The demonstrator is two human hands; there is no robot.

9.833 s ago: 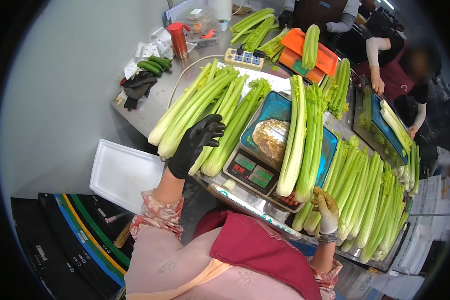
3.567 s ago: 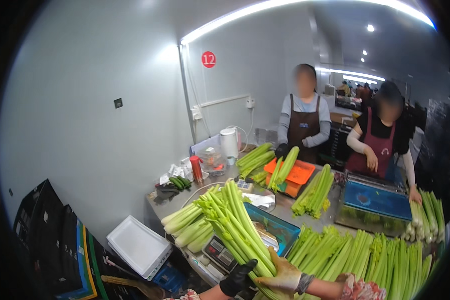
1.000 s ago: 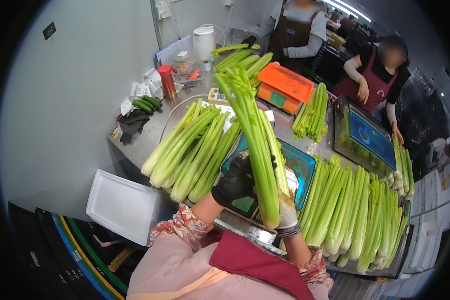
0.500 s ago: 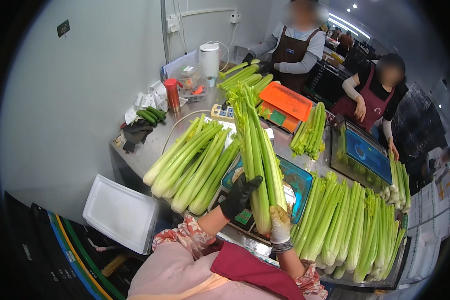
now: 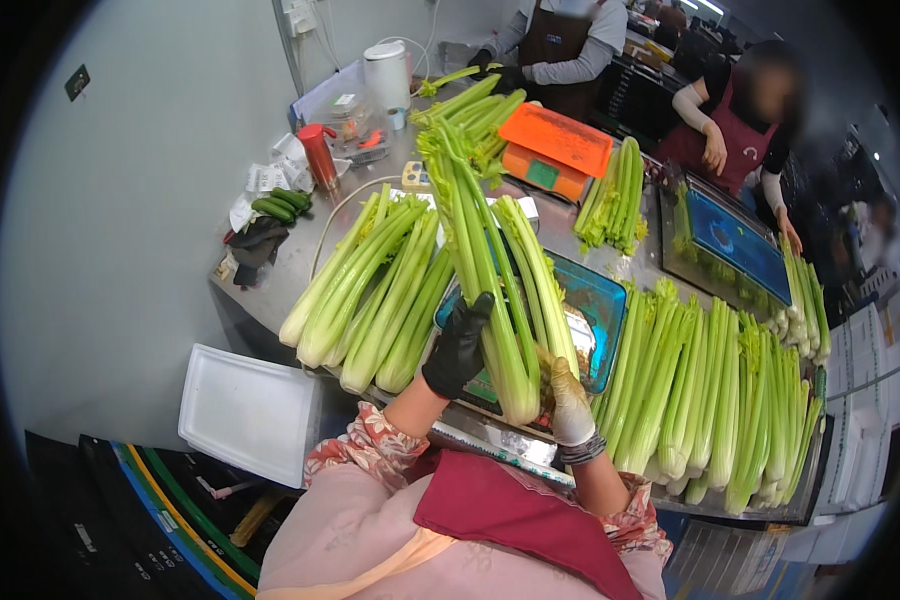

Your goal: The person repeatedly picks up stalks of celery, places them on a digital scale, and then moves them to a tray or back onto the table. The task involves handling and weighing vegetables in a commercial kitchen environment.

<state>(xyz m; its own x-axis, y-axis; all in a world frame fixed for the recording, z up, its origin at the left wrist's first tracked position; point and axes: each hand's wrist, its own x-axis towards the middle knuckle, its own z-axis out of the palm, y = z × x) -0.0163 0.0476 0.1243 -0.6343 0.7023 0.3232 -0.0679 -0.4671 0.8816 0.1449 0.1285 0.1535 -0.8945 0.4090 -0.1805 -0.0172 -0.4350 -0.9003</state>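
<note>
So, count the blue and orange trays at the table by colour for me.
Blue: 2, the near blue tray by the right hand and the far blue tray
Orange: 1, the orange tray
Total: 3

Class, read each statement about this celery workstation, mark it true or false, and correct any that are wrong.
1. The left hand, in a black glove, touches a celery bunch. True.

2. The right hand wears a black glove too. False: the right hand wears a pale glove.

3. The cucumbers are inside the white tray. False: the cucumbers lie near the red flask, while the white tray is apart from them.

4. The scale directly in front of the person has a yellow pan. False: its pan is blue.

5. A scale with an orange top stands farther back on the table. True.
</note>
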